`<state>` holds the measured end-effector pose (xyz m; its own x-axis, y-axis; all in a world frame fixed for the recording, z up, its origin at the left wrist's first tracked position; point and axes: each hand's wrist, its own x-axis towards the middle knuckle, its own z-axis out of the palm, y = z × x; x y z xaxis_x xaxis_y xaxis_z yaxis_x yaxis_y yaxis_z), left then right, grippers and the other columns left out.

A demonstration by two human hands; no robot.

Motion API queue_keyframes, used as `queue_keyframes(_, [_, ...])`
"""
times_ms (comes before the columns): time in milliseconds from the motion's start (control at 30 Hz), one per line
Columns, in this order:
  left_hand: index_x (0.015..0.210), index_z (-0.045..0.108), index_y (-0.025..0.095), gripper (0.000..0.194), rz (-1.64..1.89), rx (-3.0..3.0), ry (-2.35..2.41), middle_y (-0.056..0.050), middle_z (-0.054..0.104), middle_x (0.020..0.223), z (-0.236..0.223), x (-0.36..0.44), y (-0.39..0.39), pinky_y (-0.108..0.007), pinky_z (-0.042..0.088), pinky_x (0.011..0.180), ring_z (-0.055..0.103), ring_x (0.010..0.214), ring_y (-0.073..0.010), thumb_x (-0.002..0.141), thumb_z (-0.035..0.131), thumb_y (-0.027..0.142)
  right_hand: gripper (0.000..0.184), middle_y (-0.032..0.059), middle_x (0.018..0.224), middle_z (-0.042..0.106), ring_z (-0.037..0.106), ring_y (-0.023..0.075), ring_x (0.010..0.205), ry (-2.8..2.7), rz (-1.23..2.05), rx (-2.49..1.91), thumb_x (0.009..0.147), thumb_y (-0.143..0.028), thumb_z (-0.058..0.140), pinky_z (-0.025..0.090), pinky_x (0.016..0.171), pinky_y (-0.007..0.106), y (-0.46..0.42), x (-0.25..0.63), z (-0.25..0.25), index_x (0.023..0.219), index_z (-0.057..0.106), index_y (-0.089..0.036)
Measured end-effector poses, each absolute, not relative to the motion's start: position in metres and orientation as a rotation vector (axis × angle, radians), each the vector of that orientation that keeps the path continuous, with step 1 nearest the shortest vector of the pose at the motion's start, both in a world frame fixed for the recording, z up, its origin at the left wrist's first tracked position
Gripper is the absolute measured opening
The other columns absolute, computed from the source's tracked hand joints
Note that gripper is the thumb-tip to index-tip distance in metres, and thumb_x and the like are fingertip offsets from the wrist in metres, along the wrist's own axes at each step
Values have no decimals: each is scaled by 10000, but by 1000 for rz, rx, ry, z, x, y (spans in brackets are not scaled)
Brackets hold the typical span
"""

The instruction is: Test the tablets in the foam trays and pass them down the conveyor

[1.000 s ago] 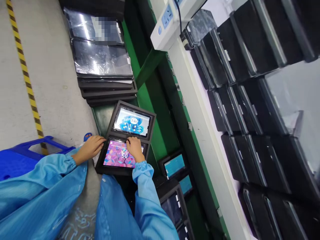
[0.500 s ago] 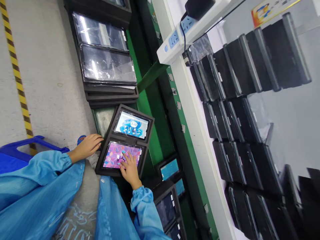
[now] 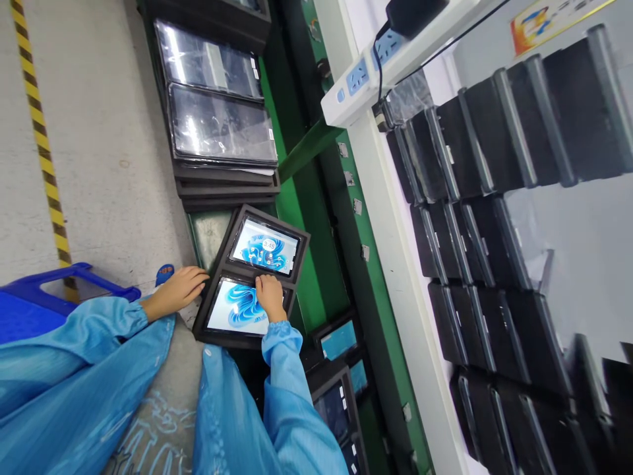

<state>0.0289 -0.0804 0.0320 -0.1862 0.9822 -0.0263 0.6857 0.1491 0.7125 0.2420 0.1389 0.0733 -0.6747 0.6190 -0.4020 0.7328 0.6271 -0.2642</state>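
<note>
Right here, in front of me, the lower tablet [image 3: 228,309] sits in its pocket in the dark foam tray [image 3: 300,258], its screen lit white with a blue swirl. It lies flat in there, long side running left to right across me, with a slight slant. My right hand [image 3: 270,297] is the nearer one — directly over the right part of the screen, fingers bent and pointing away from me, tips up by the far edge. Whether they press the glass or close on anything, I can't tell; my own knuckles hide it.

My left hand [image 3: 179,290] is open, palm down, fingers stretched toward the tray's left side, tips right at its edge. It holds nothing, and the lower tablet lies just to its right, beyond the foam rim.

Just past the lower tablet is the upper tablet [image 3: 264,247], lit as well, reading 3:45 and lying much the same way round. A foam bar divides the two, and the raised rim walls them in — so sideways there's foam all about, while from above only my right hand covers part of the lower screen.

Farther off, beyond the tray, there's a stack of dark tablets [image 3: 222,125] on more foam. Over to my right, two blue-lit tablets [image 3: 339,340] lie low by the green frame [image 3: 301,211], with another tray [image 3: 352,396] nearer me. The power strip [image 3: 341,99] hangs higher up, well apart from both hands.
</note>
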Motion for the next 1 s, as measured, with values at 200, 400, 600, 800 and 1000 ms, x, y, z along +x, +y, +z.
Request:
queue_keyframes(200, [1201, 616, 164, 313, 768, 1629, 1897, -94, 630, 1221, 35, 34, -78, -490, 529, 1006, 611, 1143, -245, 971, 612, 377, 303, 83, 1245, 663, 680, 215, 1052, 2595, -808, 1212, 992, -367, 634, 587, 910, 431, 147, 255, 74, 1233, 634, -182])
queue_keyframes(400, [1222, 611, 165, 326, 732, 1695, 1839, -101, 627, 1248, 37, 41, -66, -505, 523, 1026, 606, 1174, -254, 970, 615, 372, 302, 86, 1261, 658, 672, 223, 1080, 2594, -911, 1726, 992, -368, 633, 580, 930, 443, 146, 318, 79, 1233, 634, -185])
queue_keyframes(600, [1271, 593, 169, 375, 605, 1772, 1761, -108, 627, 1264, 33, 62, -27, -497, 533, 1022, 620, 1157, -249, 971, 615, 393, 330, 86, 1249, 655, 678, 218, 1046, 2426, -888, 2304, 990, -374, 635, 591, 896, 430, 89, 359, 62, 1256, 618, -180])
queue_keyframes(800, [1232, 601, 146, 368, 350, 1855, 1806, -103, 640, 1190, 31, 66, -13, -462, 562, 956, 641, 1070, -230, 962, 631, 394, 344, 96, 1332, 621, 642, 250, 1155, 2209, -838, 2727, 987, -374, 637, 553, 980, 482, 46, 370, 45, 1279, 613, -195])
queue_keyframes(1000, [1148, 616, 136, 324, 126, 2063, 1788, -74, 648, 1071, 34, 60, -6, -402, 575, 863, 644, 952, -194, 963, 626, 401, 361, 98, 1331, 619, 650, 247, 1135, 1943, -783, 3163, 989, -379, 632, 565, 960, 473, -3, 365, 33, 1299, 599, -196])
